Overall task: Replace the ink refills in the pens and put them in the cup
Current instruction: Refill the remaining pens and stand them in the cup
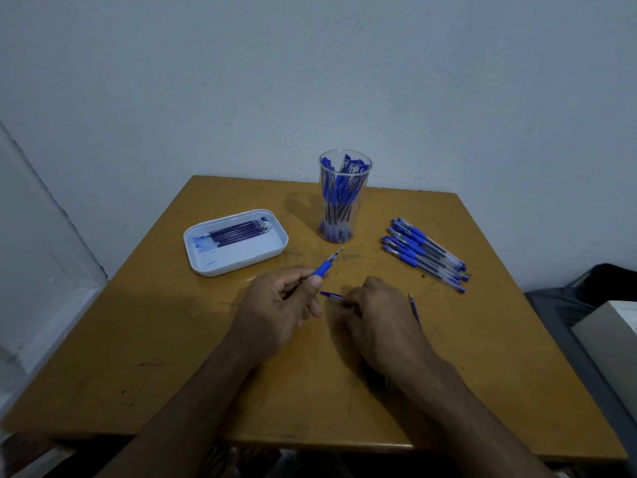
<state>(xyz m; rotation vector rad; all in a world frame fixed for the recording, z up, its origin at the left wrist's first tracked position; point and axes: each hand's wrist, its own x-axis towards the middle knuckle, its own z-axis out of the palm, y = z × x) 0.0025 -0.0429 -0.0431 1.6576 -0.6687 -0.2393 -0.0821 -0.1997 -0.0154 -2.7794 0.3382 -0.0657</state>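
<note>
Step in hand: reassembly of one pen, as I judge it; the refill tip already stands out of the grip end, so the swap on this pen looks done and the cap is what remains
Left hand: fingers curled round the pen, thumb pressed near its blue rubber grip; metal tip points up and away toward the cup
Right hand: knuckles up, fingers curled down on the table; it seems to pinch a small blue and clear piece, likely the cap, which pokes out to the left of its fingers; how firm the hold is, cannot tell
Loose piece: thin blue stick lies on the table just beside the right hand, on its far right side; probably the spent refill, not certain
Pen relative to hands: pen tip near the cap, not touching; small gap between the two hands
Cup: clear, upright, beyond both hands near the wall, already crowded with blue pens
Tray: white, left of the cup, fresh refills lying along its far side
Waiting pens: bundle lying flat, right of the cup, well apart from the hands
Next move calls for: lining the cap up with the tip, pressing it home, then a reach forward to drop the pen in the cup
Risk: crowded cup may resist one more pen
</note>
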